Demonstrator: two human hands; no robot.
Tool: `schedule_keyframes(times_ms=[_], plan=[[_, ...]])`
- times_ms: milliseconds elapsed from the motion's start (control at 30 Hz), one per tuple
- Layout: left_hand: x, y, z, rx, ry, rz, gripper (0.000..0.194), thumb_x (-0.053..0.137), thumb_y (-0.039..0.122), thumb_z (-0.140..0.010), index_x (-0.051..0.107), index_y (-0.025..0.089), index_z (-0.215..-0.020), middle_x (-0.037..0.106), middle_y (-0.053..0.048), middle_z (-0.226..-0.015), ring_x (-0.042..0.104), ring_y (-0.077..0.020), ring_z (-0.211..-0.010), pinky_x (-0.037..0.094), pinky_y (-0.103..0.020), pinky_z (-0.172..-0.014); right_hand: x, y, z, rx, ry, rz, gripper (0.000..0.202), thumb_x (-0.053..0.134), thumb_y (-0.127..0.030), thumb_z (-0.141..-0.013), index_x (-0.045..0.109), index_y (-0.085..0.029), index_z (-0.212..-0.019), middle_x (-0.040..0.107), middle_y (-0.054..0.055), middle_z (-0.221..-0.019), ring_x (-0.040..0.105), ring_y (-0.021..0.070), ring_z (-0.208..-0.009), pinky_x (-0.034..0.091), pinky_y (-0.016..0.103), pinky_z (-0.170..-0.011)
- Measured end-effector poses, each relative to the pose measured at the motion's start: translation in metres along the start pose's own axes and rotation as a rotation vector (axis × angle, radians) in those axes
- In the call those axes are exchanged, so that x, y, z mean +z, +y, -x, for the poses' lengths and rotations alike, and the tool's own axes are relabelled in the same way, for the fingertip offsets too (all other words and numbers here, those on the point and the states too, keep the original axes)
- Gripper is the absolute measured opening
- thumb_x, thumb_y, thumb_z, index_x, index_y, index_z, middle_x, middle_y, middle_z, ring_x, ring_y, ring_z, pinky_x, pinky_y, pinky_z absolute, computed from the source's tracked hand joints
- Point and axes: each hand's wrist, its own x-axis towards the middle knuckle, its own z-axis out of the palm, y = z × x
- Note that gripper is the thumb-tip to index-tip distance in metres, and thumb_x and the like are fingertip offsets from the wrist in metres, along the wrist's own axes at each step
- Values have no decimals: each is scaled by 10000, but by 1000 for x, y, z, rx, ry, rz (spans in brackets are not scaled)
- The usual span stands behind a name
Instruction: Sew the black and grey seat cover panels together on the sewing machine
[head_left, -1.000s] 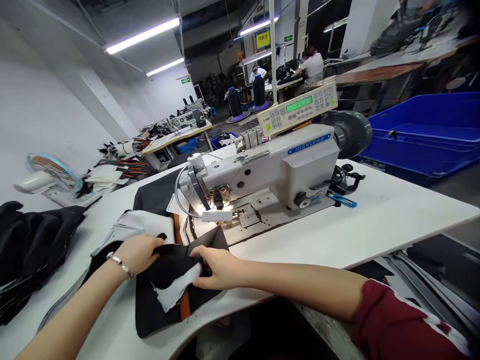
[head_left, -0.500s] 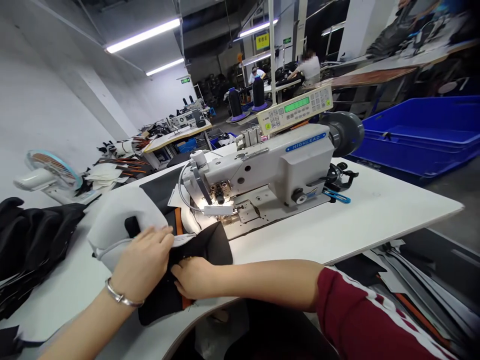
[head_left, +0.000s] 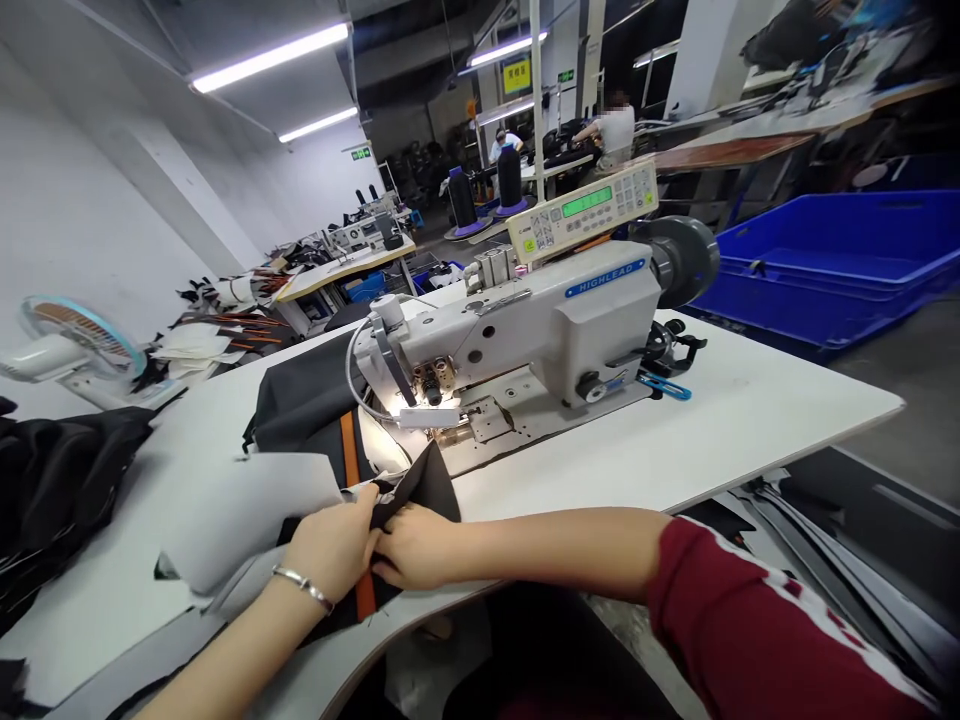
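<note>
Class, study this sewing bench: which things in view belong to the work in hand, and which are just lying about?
In hand:
left hand
right hand
black fabric piece with orange stripe
white lining sheet
sewing machine

Lying about:
desk fan
black fabric heap
blue crates
blue-handled snips

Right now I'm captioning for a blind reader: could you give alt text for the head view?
Two bare hands, left hand and right hand, pinch black fabric with an orange stripe on a white table, before a grey sewing machine.
</note>
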Motion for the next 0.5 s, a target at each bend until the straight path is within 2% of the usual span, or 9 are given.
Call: schedule_keyframes(times_ms=[67,133,267,400,467,500], plan=[[-7,6,-4,72,116,-105,318,359,81,-903,598,144,-1103,676,-155,-1017,660,-308,-999,512,-432,-848,-7,6,20,50,36,19,373,606,-367,-922,661,-77,-1149,659,164,-1029,610,284,-988,460,469,-996],[-12,11,-7,113,184,-182,370,297,2,-870,622,134,-987,650,-164,-1042,649,-292,-1024,500,-420,-886,-13,12,30,116,80,36,395,632,-384,-904,655,-75,-1149,636,173,-1056,587,296,-1039,420,480,-1039],[-14,15,-11,47,15,-105,390,283,-13,-853,590,127,-1049,665,-151,-1024,695,-283,-893,532,-383,-733,-14,19,25,197,86,63,461,661,-442,-871,666,-51,-1114,613,219,-1086,563,335,-1080,375,514,-1065],[-5,13,-13,47,-33,90,157,437,218,-921,569,164,-988,704,-114,-942,695,-314,-928,532,-402,-747,-3,26,19,108,47,109,426,626,-443,-867,716,-43,-979,655,212,-1004,557,346,-1084,308,528,-1113],[-1,14,-13,36,-62,123,182,529,309,-897,567,165,-1000,708,-115,-939,690,-328,-932,535,-411,-736,2,28,22,90,70,131,431,612,-443,-874,713,-52,-1026,662,203,-1044,555,336,-1097,302,514,-1122],[0,16,-13,31,-71,107,181,554,285,-878,573,162,-1009,706,-116,-946,688,-326,-930,536,-411,-736,3,29,24,90,94,135,438,605,-449,-881,706,-60,-1056,665,195,-1059,559,328,-1094,304,509,-1124]])
